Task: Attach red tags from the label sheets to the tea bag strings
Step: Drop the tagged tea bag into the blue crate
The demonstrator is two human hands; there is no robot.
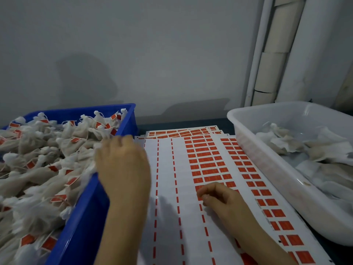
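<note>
Table [227,123], label sheet [168,169] lengthwise away, right hand [223,197] pinches tag [199,197], left hand [124,165] grip unclear

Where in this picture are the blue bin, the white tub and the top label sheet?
blue bin [89,213]: head view, on its right side wall.
white tub [271,169]: head view, on its left outer wall.
top label sheet [166,169]: head view, on a bare peeled strip.

A small hand-packing workshop: a blue plastic crate [86,217] heaped with tagged white tea bags [47,159] beside the left hand [124,165], stacked white label sheets of red tags [208,159] under the right hand [219,196], a white plastic tub [267,165] right of it, bare grey wall [152,54] behind.
</note>
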